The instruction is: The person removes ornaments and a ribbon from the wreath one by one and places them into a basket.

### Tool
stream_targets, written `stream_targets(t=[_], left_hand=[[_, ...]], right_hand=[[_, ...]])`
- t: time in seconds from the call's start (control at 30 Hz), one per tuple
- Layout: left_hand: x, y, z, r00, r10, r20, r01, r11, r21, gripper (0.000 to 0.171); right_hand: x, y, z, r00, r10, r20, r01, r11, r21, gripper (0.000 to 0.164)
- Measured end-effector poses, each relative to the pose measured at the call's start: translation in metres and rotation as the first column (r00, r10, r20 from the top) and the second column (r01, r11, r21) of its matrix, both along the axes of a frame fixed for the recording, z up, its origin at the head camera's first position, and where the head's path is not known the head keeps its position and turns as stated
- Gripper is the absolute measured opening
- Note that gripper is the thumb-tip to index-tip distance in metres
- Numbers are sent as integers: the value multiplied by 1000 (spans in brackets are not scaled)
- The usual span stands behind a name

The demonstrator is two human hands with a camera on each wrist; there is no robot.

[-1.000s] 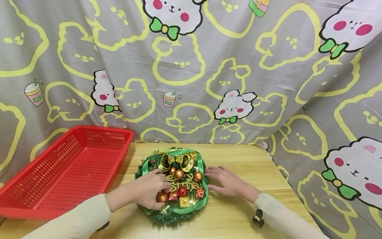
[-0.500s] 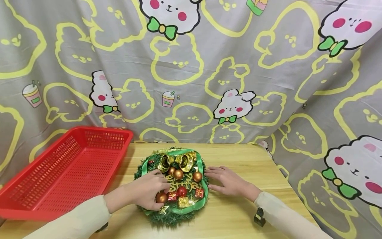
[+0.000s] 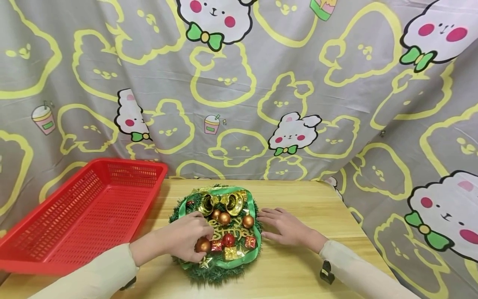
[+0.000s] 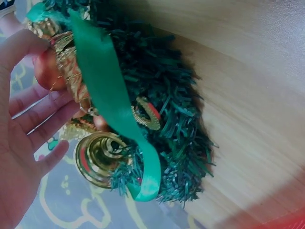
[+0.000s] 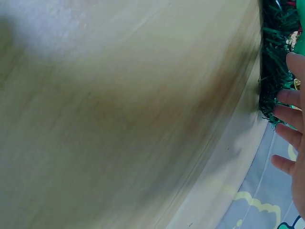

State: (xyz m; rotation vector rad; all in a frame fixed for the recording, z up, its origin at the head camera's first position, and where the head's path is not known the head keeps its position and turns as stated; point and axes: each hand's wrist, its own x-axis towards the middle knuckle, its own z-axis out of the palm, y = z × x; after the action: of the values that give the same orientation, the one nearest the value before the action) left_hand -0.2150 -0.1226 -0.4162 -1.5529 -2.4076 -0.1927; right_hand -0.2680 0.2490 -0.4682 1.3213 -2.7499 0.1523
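A green Christmas wreath (image 3: 216, 276) lies on the wooden table, bearing a green ribbon (image 3: 254, 211), two gold bells (image 3: 234, 203), gold lettering, baubles and small gift boxes. Over its left side, my left hand (image 3: 188, 237) pinches a bronze bauble (image 3: 203, 245) between thumb and fingers. The left wrist view shows that bauble (image 4: 49, 71) among the fingers, beside gold foil. A gold star (image 3: 205, 262) sits just below the thumb. At the wreath's right edge, my right hand (image 3: 285, 227) lies with extended fingers touching or very near the green tinsel; exact contact is hard to tell.
A red plastic basket (image 3: 151, 203) with perforated walls stands left of the wreath. Behind the wooden table (image 3: 298, 270) hangs a grey patterned curtain (image 3: 239, 95), which also runs along the right side.
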Motion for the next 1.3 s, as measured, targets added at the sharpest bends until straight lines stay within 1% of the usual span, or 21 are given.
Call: stream_targets(t=[0.17,0.3,0.43,0.67,0.9,1.03,1.3], left_hand=[[-1,-3,6,1000,16,-12,-15,1000,15,22],[-4,-7,10,997,45,-56,-45,999,15,24],[-8,-10,16,993,66,-99,-63,997,36,26],[-16,-19,31,988,102,-112,-95,993,68,29],[-24,-28,46,976,153,-154,-137,984,114,28],[-27,-32,54,971,180,-159,-160,978,134,27],[-31,-37,62,963,197,-183,-167,971,171,28]], right_hand=[[-1,0,1,1000,-2,-19,3,1000,31,61],[-2,0,1,1000,3,-27,-2,999,46,62],[-3,0,2,998,36,-59,-33,998,46,60],[-5,-1,3,991,72,-115,-63,995,75,59],[-5,-1,1,989,77,-130,-67,995,77,58],[-6,-1,1,985,85,-152,-75,995,70,57],[-6,-2,1,981,100,-168,-88,993,80,55]])
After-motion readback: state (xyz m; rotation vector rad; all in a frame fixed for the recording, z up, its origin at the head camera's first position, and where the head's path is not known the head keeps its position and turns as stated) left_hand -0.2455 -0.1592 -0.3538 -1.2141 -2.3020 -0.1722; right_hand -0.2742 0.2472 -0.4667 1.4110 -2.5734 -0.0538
